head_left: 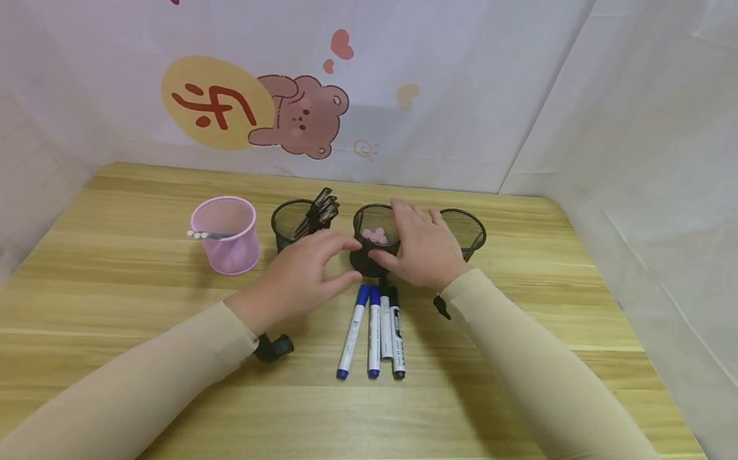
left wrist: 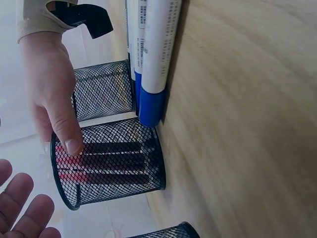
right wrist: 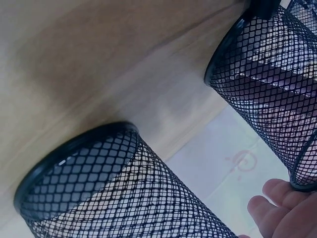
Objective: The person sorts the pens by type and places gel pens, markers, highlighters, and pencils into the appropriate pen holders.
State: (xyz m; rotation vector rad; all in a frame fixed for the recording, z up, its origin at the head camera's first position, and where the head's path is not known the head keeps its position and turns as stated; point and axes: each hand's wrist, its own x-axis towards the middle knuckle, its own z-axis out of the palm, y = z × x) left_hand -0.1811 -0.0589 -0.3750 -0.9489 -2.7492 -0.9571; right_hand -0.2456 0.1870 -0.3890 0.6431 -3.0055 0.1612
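- Pale cloth (head_left: pixel 449 65) for a backdrop, with a printed bear (head_left: pixel 307 117); below it, a wood-grain table (head_left: pixel 290 441).
- Upright toward the table's far edge, between two similar ones: a middle mesh cup (head_left: pixel 365 264), black, with pink-ended sticks (head_left: pixel 375 236) inside.
- Around its right side, the right hand (head_left: pixel 431 248), thumb on the near wall and fingers toward the far rim; grasping the cup, though with what firmness is hard to tell past the mesh.
- Just to its left, the left hand (head_left: pixel 299 271), fingers and thumb parted in a loose curve, holding nothing.
- Side by side in front, caps toward the cup: two blue-capped markers (head_left: pixel 353 331) and two black-capped markers (head_left: pixel 397 336).
- Partly behind the left hand, a left mesh cup (head_left: pixel 283 232) with a dark bundle of pens (head_left: pixel 321 213).
- Partly behind the right hand, a right mesh cup (head_left: pixel 470 238).
- Farthest left, a pink cup (head_left: pixel 236 253) with white-ended sticks (head_left: pixel 214 236) leaning over its rim.
- Beige sleeves (head_left: pixel 182 368) on both arms.
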